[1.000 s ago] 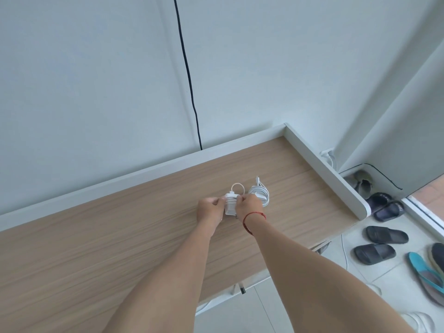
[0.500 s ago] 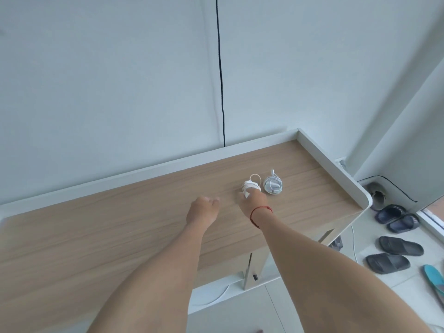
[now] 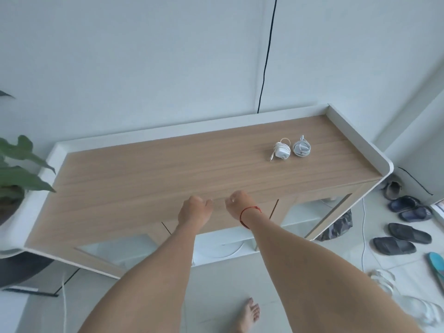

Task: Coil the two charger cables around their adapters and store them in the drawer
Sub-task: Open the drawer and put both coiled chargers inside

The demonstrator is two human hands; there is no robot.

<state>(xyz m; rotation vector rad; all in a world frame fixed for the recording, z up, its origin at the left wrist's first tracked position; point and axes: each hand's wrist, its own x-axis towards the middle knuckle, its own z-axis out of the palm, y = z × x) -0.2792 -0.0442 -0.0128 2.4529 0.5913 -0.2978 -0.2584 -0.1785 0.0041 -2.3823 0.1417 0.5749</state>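
Two white chargers lie side by side on the right of the wooden table top (image 3: 144,169). The left charger (image 3: 281,150) has its cable coiled round the adapter, with one plug end sticking out. The right charger (image 3: 301,148) is a neat coil. My left hand (image 3: 195,210) and my right hand (image 3: 237,203) are close together at the table's front edge, over the drawer front (image 3: 223,223), well short of the chargers. Both hands have curled fingers; I cannot see whether they grip the edge. The drawer looks shut.
A raised white rim runs round the table's back and sides. A potted plant (image 3: 14,169) stands at the left end. Several slippers (image 3: 406,233) and a dark bag (image 3: 338,224) lie on the floor to the right. A black cable (image 3: 266,56) runs down the wall. My bare foot (image 3: 249,313) is below.
Both hands let go of the left charger and drew back to the table's front edge. The view pulled back, so the whole table and the floor show.
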